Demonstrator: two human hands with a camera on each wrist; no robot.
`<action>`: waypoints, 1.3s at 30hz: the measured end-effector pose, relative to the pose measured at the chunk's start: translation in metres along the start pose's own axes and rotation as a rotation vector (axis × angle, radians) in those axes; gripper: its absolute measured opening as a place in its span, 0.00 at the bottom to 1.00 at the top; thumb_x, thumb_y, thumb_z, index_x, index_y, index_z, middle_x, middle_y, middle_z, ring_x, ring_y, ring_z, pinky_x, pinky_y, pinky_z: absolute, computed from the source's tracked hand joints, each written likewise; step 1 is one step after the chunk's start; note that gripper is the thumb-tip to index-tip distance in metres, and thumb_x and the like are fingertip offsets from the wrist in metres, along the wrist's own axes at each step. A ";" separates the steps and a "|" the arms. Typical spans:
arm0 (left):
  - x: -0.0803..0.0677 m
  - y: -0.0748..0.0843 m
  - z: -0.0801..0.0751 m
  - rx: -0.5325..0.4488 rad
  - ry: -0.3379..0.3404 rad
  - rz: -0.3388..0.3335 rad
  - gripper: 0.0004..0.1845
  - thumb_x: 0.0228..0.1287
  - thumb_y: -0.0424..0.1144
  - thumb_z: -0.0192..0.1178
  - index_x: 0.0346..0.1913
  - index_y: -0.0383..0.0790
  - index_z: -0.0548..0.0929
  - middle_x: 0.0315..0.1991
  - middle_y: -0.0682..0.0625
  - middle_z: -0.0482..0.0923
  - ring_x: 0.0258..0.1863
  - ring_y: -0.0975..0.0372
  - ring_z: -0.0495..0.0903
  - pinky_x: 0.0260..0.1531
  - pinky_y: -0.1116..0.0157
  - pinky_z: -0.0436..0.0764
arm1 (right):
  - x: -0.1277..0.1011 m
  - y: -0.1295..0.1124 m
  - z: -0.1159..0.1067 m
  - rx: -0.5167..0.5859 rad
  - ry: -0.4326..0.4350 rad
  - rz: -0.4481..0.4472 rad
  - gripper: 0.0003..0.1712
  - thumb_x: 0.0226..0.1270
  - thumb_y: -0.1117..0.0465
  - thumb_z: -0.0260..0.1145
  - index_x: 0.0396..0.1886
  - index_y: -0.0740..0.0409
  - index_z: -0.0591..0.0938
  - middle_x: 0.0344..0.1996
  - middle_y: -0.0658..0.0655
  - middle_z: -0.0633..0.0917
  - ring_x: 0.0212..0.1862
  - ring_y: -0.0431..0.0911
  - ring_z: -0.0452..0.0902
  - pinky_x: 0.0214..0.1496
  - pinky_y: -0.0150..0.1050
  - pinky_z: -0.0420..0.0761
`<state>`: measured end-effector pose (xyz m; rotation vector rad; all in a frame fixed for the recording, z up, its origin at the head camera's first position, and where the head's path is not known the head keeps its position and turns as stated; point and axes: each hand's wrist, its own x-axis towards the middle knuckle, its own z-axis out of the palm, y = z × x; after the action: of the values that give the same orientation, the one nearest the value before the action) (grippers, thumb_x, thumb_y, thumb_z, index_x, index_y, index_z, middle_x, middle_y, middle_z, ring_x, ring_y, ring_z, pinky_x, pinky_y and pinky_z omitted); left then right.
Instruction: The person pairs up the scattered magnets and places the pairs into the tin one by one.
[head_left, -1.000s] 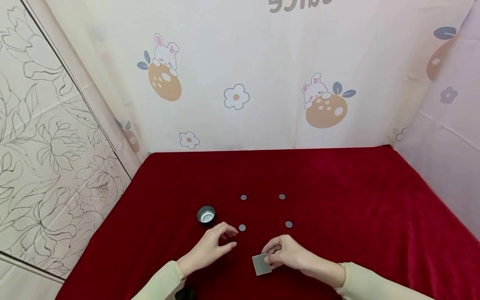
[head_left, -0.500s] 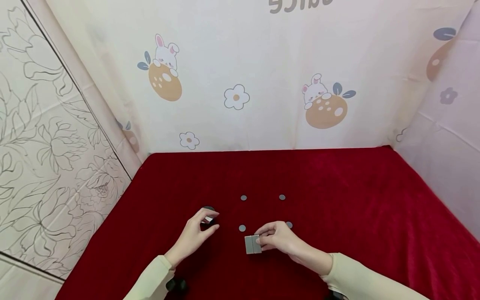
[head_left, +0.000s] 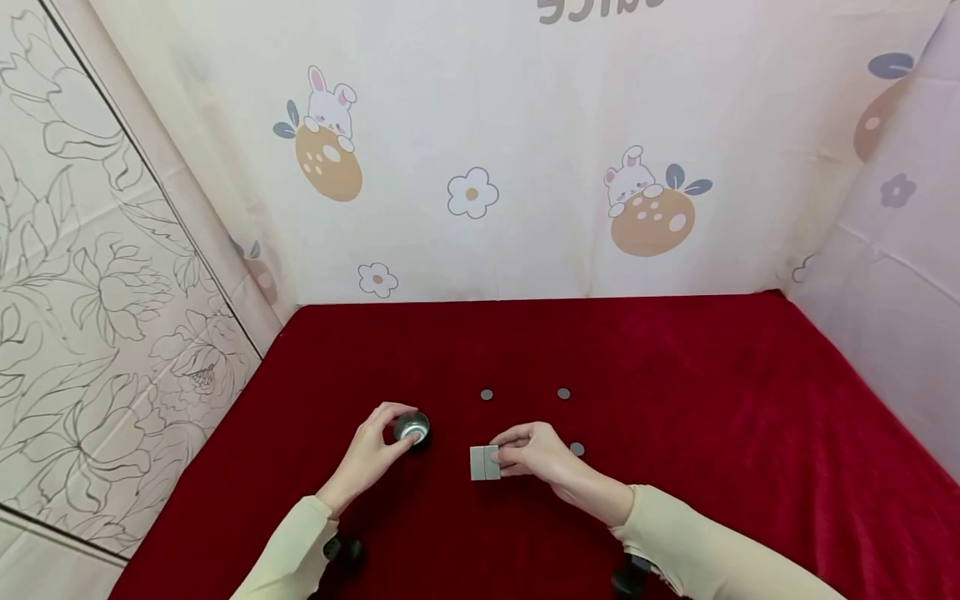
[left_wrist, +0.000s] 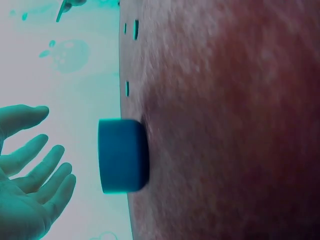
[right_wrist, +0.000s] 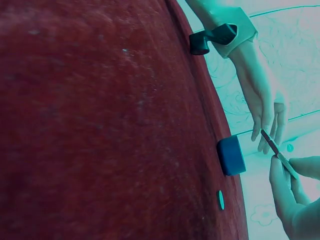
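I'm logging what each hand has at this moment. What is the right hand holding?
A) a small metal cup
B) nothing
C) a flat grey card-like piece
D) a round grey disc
C: the right hand pinches the flat grey piece by its edge, above the red cloth.

The left hand (head_left: 371, 454) reaches over a small metal cup (head_left: 412, 428), its fingertips at the rim. Just right of it, the right hand (head_left: 531, 454) pinches a flat grey plate (head_left: 484, 462) above the red cloth (head_left: 675, 400). Three grey discs (head_left: 487, 394) lie beyond and beside that hand.
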<state>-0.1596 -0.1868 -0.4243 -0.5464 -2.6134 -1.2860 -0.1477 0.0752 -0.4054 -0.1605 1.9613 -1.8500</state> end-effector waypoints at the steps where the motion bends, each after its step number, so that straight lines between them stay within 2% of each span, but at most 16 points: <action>1: 0.001 -0.002 -0.001 0.009 -0.003 0.002 0.19 0.52 0.35 0.63 0.49 0.37 0.76 0.45 0.49 0.73 0.45 0.54 0.72 0.41 0.54 0.72 | 0.002 -0.001 0.002 0.005 0.009 0.003 0.17 0.54 0.68 0.62 0.43 0.74 0.77 0.34 0.60 0.81 0.34 0.46 0.78 0.39 0.43 0.79; 6: 0.002 -0.012 -0.002 0.030 -0.040 -0.010 0.21 0.51 0.36 0.64 0.50 0.38 0.75 0.47 0.51 0.71 0.46 0.55 0.72 0.45 0.55 0.72 | 0.012 -0.006 0.009 0.033 0.043 0.011 0.16 0.53 0.69 0.61 0.42 0.74 0.77 0.35 0.62 0.81 0.34 0.47 0.79 0.39 0.42 0.79; 11: 0.003 -0.019 -0.005 0.035 -0.096 -0.023 0.24 0.50 0.33 0.65 0.52 0.34 0.72 0.50 0.47 0.70 0.48 0.55 0.72 0.48 0.57 0.70 | 0.021 -0.009 0.015 0.057 0.045 -0.002 0.16 0.53 0.70 0.61 0.42 0.74 0.77 0.38 0.65 0.80 0.35 0.47 0.79 0.39 0.43 0.79; 17: 0.004 -0.023 -0.007 -0.017 -0.159 -0.059 0.26 0.51 0.34 0.64 0.54 0.32 0.71 0.52 0.43 0.69 0.51 0.52 0.71 0.51 0.55 0.69 | 0.032 -0.014 0.024 0.088 0.049 0.007 0.16 0.54 0.70 0.61 0.43 0.74 0.77 0.40 0.66 0.78 0.36 0.47 0.78 0.42 0.44 0.78; 30: 0.006 -0.033 -0.006 -0.010 -0.187 -0.113 0.26 0.51 0.32 0.64 0.55 0.30 0.70 0.51 0.42 0.69 0.51 0.52 0.71 0.49 0.58 0.71 | 0.050 -0.016 0.042 0.157 0.067 -0.012 0.18 0.53 0.71 0.63 0.44 0.75 0.76 0.39 0.66 0.79 0.37 0.50 0.80 0.42 0.45 0.77; 39: 0.006 -0.032 -0.006 -0.040 -0.214 -0.167 0.26 0.52 0.33 0.63 0.55 0.31 0.70 0.51 0.42 0.69 0.51 0.51 0.71 0.49 0.57 0.71 | 0.062 -0.010 0.055 0.184 0.083 -0.003 0.17 0.52 0.71 0.62 0.43 0.75 0.77 0.38 0.66 0.79 0.37 0.50 0.80 0.37 0.39 0.79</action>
<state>-0.1781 -0.2082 -0.4416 -0.5061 -2.8675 -1.4023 -0.1841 0.0000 -0.4106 -0.0310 1.8317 -2.0573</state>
